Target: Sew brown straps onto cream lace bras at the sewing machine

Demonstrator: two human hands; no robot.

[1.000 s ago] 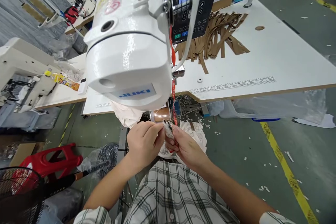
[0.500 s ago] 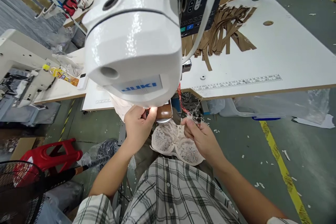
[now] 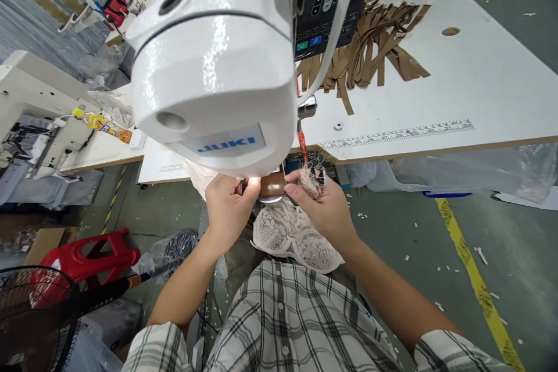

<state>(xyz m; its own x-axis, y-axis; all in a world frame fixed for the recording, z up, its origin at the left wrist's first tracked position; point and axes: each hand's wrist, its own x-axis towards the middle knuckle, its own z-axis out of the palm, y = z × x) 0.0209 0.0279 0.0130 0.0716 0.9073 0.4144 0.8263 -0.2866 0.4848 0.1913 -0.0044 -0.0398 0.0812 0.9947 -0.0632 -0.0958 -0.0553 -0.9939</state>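
Observation:
My left hand point(image 3: 231, 206) is closed in a pinch under the sewing machine head point(image 3: 218, 93), beside the lit needle area. Pale pink fabric point(image 3: 198, 177) shows behind its fingers; the pinched part is hidden. A brown, shiny curved plate point(image 3: 272, 185) lies between my hands. My right hand point(image 3: 326, 209) curls around a thread-tangled bundle point(image 3: 313, 180) at the end of a red cord point(image 3: 302, 142); what is inside the bundle cannot be made out. Its thumb and forefinger come together at the plate's right edge. A cream lace bra point(image 3: 296, 238) lies on my lap below.
Brown fabric strips point(image 3: 370, 46) lie on the white table point(image 3: 436, 93) beside the control panel point(image 3: 325, 17). A plastic bin point(image 3: 405, 177) is under the table's right side. At left are a red stool point(image 3: 91, 258), a black fan point(image 3: 35, 319) and another sewing machine point(image 3: 39, 110).
My right hand has moved left and up to the brown plate, bringing the thread-tangled bundle with it. The left hand stays in its pinch. The view has shifted slightly.

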